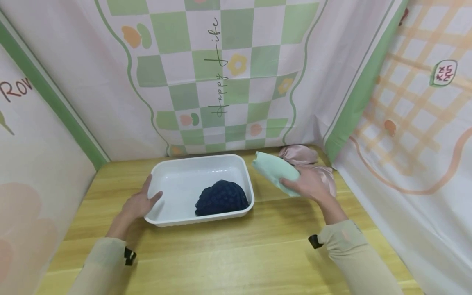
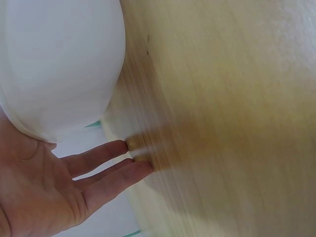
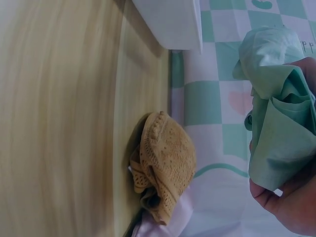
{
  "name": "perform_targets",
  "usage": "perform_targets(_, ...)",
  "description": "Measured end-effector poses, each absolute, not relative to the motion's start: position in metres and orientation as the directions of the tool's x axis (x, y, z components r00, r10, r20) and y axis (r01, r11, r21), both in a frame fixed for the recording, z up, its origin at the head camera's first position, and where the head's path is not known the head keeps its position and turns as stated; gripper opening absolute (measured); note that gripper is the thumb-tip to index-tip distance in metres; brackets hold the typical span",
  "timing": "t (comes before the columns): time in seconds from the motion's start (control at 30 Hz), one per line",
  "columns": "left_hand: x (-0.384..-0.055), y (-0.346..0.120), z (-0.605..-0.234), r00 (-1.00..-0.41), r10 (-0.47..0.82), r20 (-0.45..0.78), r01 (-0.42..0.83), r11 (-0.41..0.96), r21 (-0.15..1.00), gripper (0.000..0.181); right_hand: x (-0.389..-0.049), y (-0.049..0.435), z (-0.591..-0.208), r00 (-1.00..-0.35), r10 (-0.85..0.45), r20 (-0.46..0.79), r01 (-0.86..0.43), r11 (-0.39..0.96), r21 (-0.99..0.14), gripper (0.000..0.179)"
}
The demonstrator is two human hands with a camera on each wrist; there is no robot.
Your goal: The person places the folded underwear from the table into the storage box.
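My left hand [image 1: 136,204] holds the left rim of a white tray [image 1: 199,220], thumb inside and palm outside. In the left wrist view, other fingers [image 2: 116,180] reach straight down by the wooden table. A dark navy lace bra [image 1: 222,199], folded into a cup shape, lies at the tray's front right. Off the table, right of the tray, my right hand [image 1: 311,184] grips a folded mint-green bra [image 1: 274,168]. Behind that hand lies a shiny pink bra [image 1: 299,155]. A brown lace bra [image 3: 168,163] shows in the right wrist view, beside pink fabric.
The wooden table [image 1: 228,258] meets a checked green-and-white curtain [image 1: 236,82] at its back edge. More printed curtains hang at the left [image 1: 37,164] and right [image 1: 413,143]. Both sleeves carry a black band piece at the wrist.
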State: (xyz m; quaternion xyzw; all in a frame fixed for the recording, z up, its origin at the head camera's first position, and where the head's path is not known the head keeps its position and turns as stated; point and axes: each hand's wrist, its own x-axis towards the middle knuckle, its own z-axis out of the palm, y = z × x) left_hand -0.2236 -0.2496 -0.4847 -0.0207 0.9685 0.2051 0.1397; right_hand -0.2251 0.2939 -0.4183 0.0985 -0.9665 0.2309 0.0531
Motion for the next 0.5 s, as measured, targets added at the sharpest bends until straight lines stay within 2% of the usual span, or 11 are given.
perform_targets(0.3, -0.224, -0.25, -0.485, -0.956, 0.012, -0.293, -0.107, 0.916, 0.388, 0.096, -0.233, 0.281, -0.412, -0.972, -0.2, 0.126, -0.236, 0.862, -0.449, 0.077)
perform_targets(0.5, -0.223, -0.25, -0.484, -0.957, 0.013, -0.29, -0.106, 0.915, 0.39, 0.095, -0.239, 0.273, -0.413, -0.967, -0.202, 0.155, -0.251, 0.856, -0.451, 0.067)
